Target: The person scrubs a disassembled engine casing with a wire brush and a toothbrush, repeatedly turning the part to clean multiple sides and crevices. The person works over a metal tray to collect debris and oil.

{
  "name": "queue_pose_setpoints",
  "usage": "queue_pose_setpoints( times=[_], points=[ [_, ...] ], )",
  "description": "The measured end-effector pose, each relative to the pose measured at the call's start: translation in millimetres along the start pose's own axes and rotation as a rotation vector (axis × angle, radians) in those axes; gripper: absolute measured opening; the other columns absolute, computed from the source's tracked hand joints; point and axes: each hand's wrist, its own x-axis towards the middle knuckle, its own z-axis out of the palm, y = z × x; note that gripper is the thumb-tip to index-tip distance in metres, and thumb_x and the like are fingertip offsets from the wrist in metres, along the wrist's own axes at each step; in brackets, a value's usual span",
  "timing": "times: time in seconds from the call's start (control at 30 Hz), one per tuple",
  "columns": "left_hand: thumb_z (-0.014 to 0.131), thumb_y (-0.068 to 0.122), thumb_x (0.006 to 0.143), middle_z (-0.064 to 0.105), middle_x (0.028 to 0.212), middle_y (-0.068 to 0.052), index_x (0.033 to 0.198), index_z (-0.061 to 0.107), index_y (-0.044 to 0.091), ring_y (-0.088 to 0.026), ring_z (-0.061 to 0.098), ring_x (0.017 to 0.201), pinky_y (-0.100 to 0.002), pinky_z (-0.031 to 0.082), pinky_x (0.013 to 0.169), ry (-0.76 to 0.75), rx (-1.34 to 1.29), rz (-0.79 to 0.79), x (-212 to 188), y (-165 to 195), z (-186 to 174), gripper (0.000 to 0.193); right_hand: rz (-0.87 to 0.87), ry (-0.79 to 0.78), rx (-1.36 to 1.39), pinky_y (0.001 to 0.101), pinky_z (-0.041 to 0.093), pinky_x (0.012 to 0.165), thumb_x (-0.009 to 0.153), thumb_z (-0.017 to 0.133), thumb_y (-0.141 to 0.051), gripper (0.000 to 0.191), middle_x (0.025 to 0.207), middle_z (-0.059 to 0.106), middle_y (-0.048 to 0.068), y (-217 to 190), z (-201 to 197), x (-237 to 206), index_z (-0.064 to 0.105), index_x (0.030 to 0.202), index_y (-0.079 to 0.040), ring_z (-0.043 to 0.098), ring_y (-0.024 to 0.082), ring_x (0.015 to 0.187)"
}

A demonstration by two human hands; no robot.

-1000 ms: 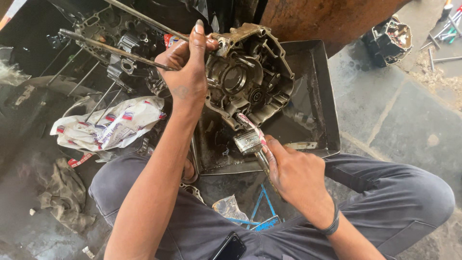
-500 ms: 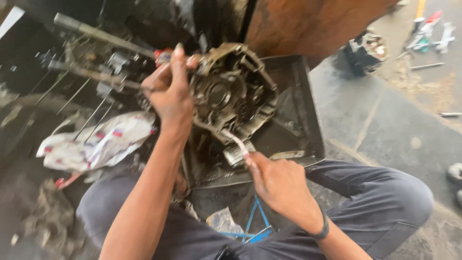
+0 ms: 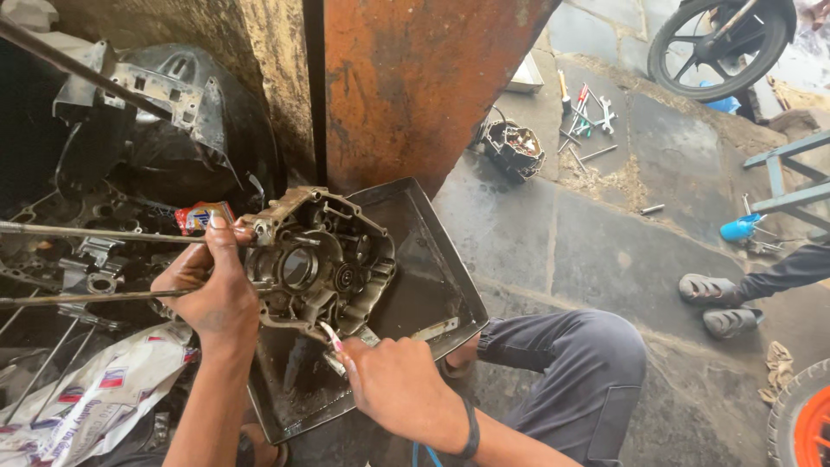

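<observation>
grimy metal engine casing (image 3: 320, 264), round openings showing, stands tilted in tray (image 3: 441, 259).

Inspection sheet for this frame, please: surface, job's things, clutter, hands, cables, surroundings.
Surface: dark oily metal tray on stone paving.
Job's things: engine casing held tilted over the tray; thin brush at its lower edge.
Clutter: crumpled plastic bag, long rods, scattered hand tools, small engine part.
Hands: left hand grips the casing; right hand holds the brush.
Cables: nothing seen.
Surroundings: rusty pillar, motorcycle wheel, another person's sandalled feet.
</observation>
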Motion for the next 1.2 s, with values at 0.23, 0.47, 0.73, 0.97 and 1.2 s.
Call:
queue_pose_setpoints(
  times=[0.23, 0.47, 0.73, 0.97, 1.2],
  points=[
    [0.070, 0.016, 0.107, 0.069, 0.078, 0.003, 0.091, 0.079, -0.001, -0.002, 0.050, 0.065, -0.021, 0.037, 0.063, 0.045, 0.039, -0.005, 6, -8, -3, 0.025, 0.025, 0.038, -0.200, 0.0479, 0.049, 0.042, 0.101, 0.054, -0.034, 0.028, 0.055, 0.066, 0.014, 3, 1, -20, 0.067, 0.100, -0.009, 0.067, 0.035, 0.048],
    [0.071, 0.020, 0.102, 0.070, 0.074, 0.002, 0.085, 0.080, -0.002, -0.003, 0.053, 0.062, -0.023, 0.041, 0.062, 0.171, -0.096, -0.082, 16, -28, -7, 0.029, -0.047, 0.405, -0.016, 0.0433, 0.049, 0.049, 0.098, 0.058, -0.021, 0.035, 0.077, 0.072, 0.014, 18, 8, -18, 0.067, 0.131, -0.014, 0.067, 0.034, 0.059],
    [0.068, 0.022, 0.101, 0.076, 0.077, -0.005, 0.084, 0.077, -0.005, -0.004, 0.061, 0.065, -0.022, 0.048, 0.067, 0.292, -0.082, -0.159, 15, -31, -14, 0.033, 0.070, 0.448, -0.043, 0.0431, 0.045, 0.043, 0.096, 0.062, -0.016, 0.058, 0.068, 0.067, 0.011, -18, 95, -17, 0.047, 0.152, -0.007, 0.061, 0.031, 0.047],
    [0.067, 0.023, 0.103, 0.076, 0.078, -0.006, 0.085, 0.077, -0.005, -0.004, 0.059, 0.066, -0.024, 0.047, 0.066, 0.280, -0.049, -0.157, 11, -37, -14, 0.035, 0.166, 0.407, -0.101, 0.0457, 0.047, 0.047, 0.098, 0.063, -0.019, 0.050, 0.067, 0.067, 0.012, -10, 85, -7, 0.052, 0.146, -0.013, 0.064, 0.033, 0.052],
    [0.070, 0.021, 0.100, 0.076, 0.077, -0.007, 0.083, 0.074, -0.004, -0.006, 0.061, 0.062, -0.024, 0.046, 0.063, 0.254, -0.095, -0.191, 17, -33, -14, 0.031, 0.207, 0.222, -0.146, 0.0462, 0.049, 0.045, 0.098, 0.056, -0.026, 0.051, 0.059, 0.067, 0.012, 23, 55, -11, 0.055, 0.148, -0.014, 0.063, 0.032, 0.044]
  ],
)
